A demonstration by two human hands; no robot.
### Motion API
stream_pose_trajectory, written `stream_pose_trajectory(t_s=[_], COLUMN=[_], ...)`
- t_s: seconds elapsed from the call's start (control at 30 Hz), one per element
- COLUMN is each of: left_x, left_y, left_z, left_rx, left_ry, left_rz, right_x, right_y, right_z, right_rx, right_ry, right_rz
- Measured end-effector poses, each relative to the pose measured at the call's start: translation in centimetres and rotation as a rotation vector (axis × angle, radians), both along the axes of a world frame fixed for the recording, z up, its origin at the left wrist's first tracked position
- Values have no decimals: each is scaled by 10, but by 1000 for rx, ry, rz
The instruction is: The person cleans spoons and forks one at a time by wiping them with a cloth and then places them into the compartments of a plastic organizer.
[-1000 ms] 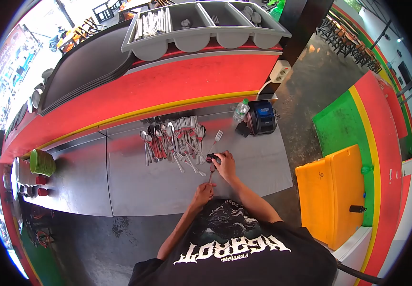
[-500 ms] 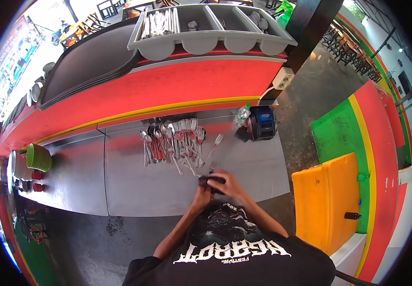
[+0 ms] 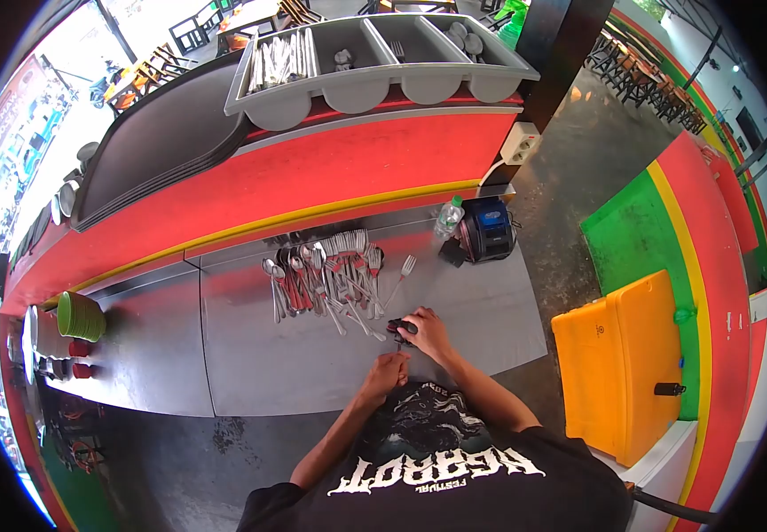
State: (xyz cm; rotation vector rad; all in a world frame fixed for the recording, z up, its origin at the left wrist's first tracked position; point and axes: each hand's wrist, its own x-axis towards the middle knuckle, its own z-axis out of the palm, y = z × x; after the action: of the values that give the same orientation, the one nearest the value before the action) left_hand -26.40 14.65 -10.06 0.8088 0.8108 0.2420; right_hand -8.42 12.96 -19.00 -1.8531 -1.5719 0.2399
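My left hand point(image 3: 387, 372) is closed around the lower end of a piece of cutlery point(image 3: 399, 347), whose kind I cannot make out. Just above it, my right hand point(image 3: 428, 332) grips a dark cloth point(image 3: 397, 328) bunched around the upper part of that piece. Beyond both hands, a pile of forks and spoons point(image 3: 326, 273) lies on the steel counter point(image 3: 277, 363). One fork point(image 3: 400, 279) rests at the pile's right side with its tines pointing away from me.
A grey cutlery holder point(image 3: 374, 84) with several compartments stands on the red ledge beside stacked dark trays point(image 3: 161, 133). A plastic bottle point(image 3: 448, 218) and a dark blue device point(image 3: 488, 229) are back right. Green bowls point(image 3: 80, 316) stand left; an orange box point(image 3: 618, 363) is right.
My right hand and the cloth have moved slightly up and right, apart from my left hand. The view has shifted a little; the pile looks the same.
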Motion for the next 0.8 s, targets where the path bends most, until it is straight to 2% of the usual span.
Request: stream_pose_trajectory(t_s=[0.07, 0.17, 0.27, 0.33, 0.4, 0.5, 0.6, 0.7, 0.73, 0.8], left_x=[-2, -7, -11, -9, -8, -5, -8, -13, -14, -14], left_y=[-1, 0, 6, 10, 11, 10, 4, -8, -9, -11], left_z=[12, 61, 85, 99, 85, 49, 4, -35, -43, -57], left_rx=[11, 64, 210, 275, 264, 213, 94, 29, 23, 15], left_ry=[0, -19, -89, -94, -82, -43, 46, 102, 113, 154], left_rz=[-12, 1, 67, 122, 145, 127, 84, 77, 79, 71], right_x=[1, 12, 20, 25, 34, 33, 23, 2, -3, -12], right_y=[8, 19, 25, 25, 24, 23, 19, 11, 5, -1], right_z=[4, -10, -18, -8, -8, -3, 36, 91, 107, 93], right_rx=[33, -113, -30, -135, -207, -76, 54, 90, -7, -76], right_ry=[-22, 118, 250, 498, 698, 811, 866, 853, 935, 779], right_rz=[-41, -100, -133, -117, -100, -291, -333, -190, -95, 120])
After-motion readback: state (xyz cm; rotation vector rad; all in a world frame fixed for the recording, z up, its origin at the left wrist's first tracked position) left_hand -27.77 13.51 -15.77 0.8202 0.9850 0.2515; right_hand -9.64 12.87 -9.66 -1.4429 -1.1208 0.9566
